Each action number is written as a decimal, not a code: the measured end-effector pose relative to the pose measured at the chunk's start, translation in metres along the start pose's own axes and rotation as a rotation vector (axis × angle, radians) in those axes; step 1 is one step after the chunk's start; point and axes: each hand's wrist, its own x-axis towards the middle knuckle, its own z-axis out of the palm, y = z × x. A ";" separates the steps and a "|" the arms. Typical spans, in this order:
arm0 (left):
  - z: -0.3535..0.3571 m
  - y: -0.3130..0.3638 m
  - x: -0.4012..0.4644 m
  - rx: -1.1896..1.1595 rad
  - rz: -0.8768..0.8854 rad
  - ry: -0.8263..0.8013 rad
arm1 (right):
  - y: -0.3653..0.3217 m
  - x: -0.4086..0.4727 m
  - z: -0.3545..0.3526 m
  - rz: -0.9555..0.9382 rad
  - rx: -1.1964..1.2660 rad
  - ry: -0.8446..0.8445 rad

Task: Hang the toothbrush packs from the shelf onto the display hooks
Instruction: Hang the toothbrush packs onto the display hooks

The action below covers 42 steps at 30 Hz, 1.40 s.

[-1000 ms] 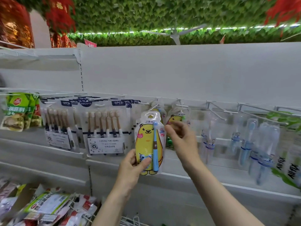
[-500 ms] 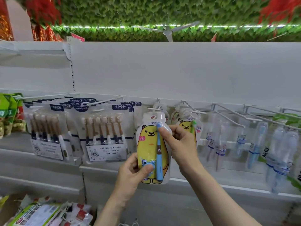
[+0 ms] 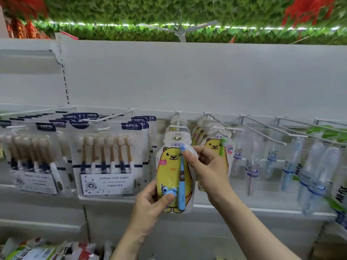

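white shelving fills my view, with a back panel (image 3: 187, 76) above a rail of wire hooks, and green leaf trim with red decorations along the top.

my left hand (image 3: 150, 207) pinches the bottom of a bear pack (image 3: 169, 166), thumb pressed on the front by the little blue toy, the other fingers behind it. my right hand (image 3: 208, 166) closes on the pack's upper right edge, thumb tip on the front against the blue toothbrush inside. so both hands have hold of the same pack, neither one open.

the pack is upright, just below a hook (image 3: 177, 126). its hang hole near the top sits just under the hook's tip; i cannot tell whether the hook has entered the hole.

just right of it, more bear packs (image 3: 214, 145) hang on the next hook, partly hidden by my right hand. further right, clear tube packs (image 3: 251, 166) with single brushes hang from longer hooks, blurred at the edge.

to the left hang rows of 6pcs packs (image 3: 107, 156), brown-handled brushes side by side, the front card reading "caring for gums".

at bottom left, loose packets (image 3: 37, 248) lie in a blurred heap on a lower shelf.
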 end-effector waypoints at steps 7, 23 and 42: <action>0.002 -0.022 0.046 0.172 -0.127 0.120 | 0.023 0.045 0.006 0.111 -0.077 0.090; 0.012 -0.080 0.128 0.238 -0.184 0.237 | 0.069 0.108 0.013 0.110 -0.230 0.255; 0.025 -0.110 0.037 0.556 -0.353 0.356 | 0.138 -0.008 -0.022 0.572 -0.696 -0.015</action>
